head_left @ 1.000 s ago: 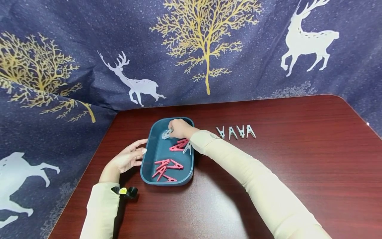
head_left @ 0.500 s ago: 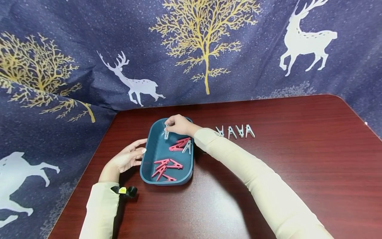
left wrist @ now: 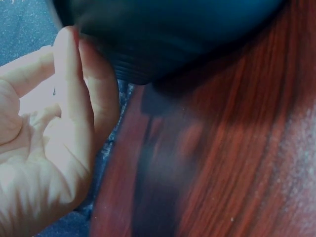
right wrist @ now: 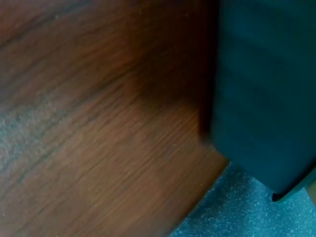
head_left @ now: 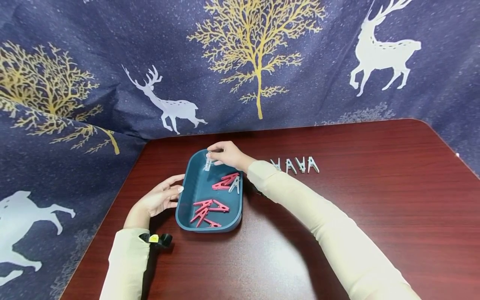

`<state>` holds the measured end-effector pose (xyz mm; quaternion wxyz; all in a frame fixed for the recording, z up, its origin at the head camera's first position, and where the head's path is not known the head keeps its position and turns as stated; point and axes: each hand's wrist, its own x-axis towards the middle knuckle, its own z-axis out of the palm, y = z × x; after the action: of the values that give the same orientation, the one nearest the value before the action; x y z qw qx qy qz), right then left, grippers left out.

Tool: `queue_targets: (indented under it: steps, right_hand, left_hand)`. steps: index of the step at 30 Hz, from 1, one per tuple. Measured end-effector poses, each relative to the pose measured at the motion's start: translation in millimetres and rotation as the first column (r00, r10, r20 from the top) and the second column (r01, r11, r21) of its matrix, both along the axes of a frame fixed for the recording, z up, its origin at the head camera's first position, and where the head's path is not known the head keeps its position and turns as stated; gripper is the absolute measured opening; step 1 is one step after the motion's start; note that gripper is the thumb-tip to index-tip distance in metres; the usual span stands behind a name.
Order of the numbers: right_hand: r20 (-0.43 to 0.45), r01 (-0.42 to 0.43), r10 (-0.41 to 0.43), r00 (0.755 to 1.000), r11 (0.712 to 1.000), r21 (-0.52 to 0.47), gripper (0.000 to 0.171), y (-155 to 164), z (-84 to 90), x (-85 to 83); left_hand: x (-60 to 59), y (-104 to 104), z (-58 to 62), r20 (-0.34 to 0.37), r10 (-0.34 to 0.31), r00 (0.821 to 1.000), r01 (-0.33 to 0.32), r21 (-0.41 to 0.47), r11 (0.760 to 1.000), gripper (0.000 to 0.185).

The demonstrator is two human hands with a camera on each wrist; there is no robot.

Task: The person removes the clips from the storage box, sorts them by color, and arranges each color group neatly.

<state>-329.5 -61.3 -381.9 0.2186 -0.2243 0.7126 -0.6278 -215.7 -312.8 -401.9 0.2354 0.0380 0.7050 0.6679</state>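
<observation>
The dark red wooden table (head_left: 356, 208) bears a blue oblong basin (head_left: 229, 216), placed left of centre, its long axis running away from me. My left hand (head_left: 161, 198) is at the basin's left side, unclenched, fingertips at the outer wall, nothing grasped. My right hand (head_left: 229, 155) extends over the basin's far right corner, pinching one pale clothespin (head_left: 208, 162) between thumb and fingers; the right wrist view does not show those fingers. A row of four pale clothespins (head_left: 288, 163) lies on the table, right of the basin and well apart from it. Inside, a pink clothespin heap (head_left: 202, 212) occupies the near end; a smaller pink cluster (head_left: 222, 186) lies further up, with a loose pale clothespin (head_left: 235, 183) beside it. The pinched clothespin is at the basin's far left, its long axis nearly parallel to the basin's, one end towards me and slightly left. Floor contact: cannot tell.
</observation>
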Motion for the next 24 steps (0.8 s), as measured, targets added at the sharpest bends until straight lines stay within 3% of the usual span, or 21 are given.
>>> queue_targets:
  steps: [9,16,24]
  right_hand:
    - [0.124,0.039,-0.021,0.992,0.989,-0.144,0.038,4,4.1,4.6]
    - [0.257,0.086,-0.01,0.966,0.954,-0.287,0.036,11,5.0,6.0]
    - [0.33,0.116,0.009,0.944,0.927,-0.356,0.037,21,3.6,5.7]
  left_hand:
    - [1.7,1,1.9,0.001,0.006,1.0,-0.006,0.001,1.0,0.05]
    - [1.3,0,1.6,-0.006,0.0,1.0,0.0,-0.008,1.0,0.048]
    - [1.5,0,1.6,-0.004,0.01,1.0,-0.01,-0.021,1.0,0.046]
